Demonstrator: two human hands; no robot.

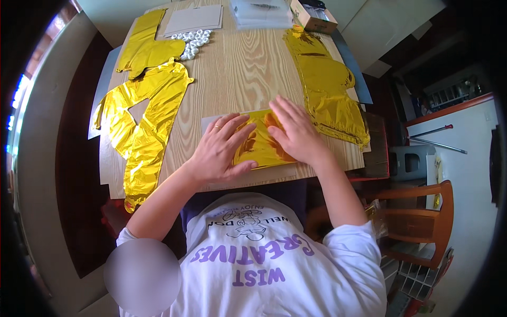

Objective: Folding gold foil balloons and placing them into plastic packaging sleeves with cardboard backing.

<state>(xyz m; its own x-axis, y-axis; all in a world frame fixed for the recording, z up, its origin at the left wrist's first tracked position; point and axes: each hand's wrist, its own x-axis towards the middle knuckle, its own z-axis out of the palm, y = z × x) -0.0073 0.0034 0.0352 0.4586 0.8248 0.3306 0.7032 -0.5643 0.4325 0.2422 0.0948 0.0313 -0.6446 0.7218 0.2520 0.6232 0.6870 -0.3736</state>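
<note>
A folded piece of shiny gold foil, seemingly a flat foil balloon [257,151], lies at the near edge of the wooden table [232,68]. A pale sheet [208,123] shows partly beneath it. My left hand [219,148] rests at the foil's left side, fingers stretched out. Over its right side lies my right hand [298,132], fingers extended and thumb pointing inward. Neither hand grips anything. To the left a flat gold foil balloon [163,105] with a cut-out opening hangs past the table edge. Another gold foil balloon [330,87] lies beside my right hand.
At the far left are another gold foil balloon [148,47], several small white rolls [195,42] and pale cards [195,20]. Clear plastic bags [261,13] and a cardboard box [317,20] sit along the far edge. A wooden chair [444,222] stands at the right.
</note>
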